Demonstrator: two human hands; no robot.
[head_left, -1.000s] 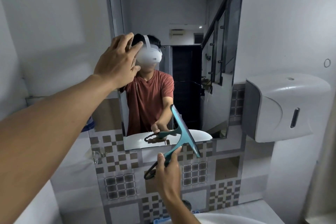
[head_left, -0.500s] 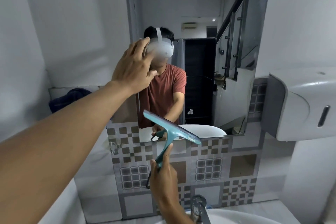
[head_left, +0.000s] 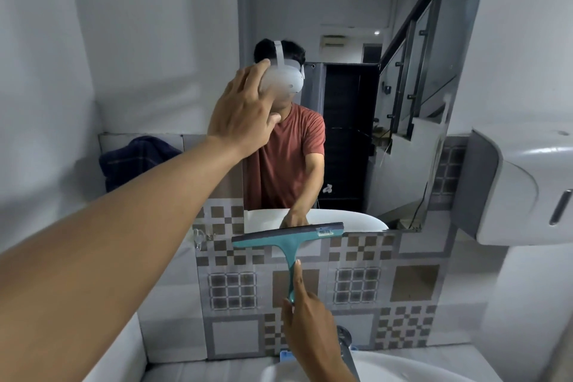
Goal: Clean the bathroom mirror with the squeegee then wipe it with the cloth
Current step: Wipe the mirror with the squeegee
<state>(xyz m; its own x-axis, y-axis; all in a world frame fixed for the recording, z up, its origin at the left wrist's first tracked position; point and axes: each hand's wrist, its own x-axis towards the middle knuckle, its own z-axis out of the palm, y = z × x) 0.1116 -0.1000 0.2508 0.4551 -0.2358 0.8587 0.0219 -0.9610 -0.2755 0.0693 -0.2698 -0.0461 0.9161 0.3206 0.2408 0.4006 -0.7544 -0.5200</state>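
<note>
Right hand (head_left: 310, 332) at 6 o'clock is gripping the teal squeegee (head_left: 290, 240) by its handle, blade level along the mirror's (head_left: 347, 108) bottom edge. Left hand (head_left: 243, 116) at 11 o'clock is reaching toward the glass, fingers loosely spread, holding nothing. Dark cloth (head_left: 136, 161) is lying at 9 o'clock on the ledge.

Dim, flat bluish light; wide-angle bending walls at edges; near forearm (head_left: 102, 260) blurring; ceiling spot glinting in mirror (head_left: 350, 25).
</note>
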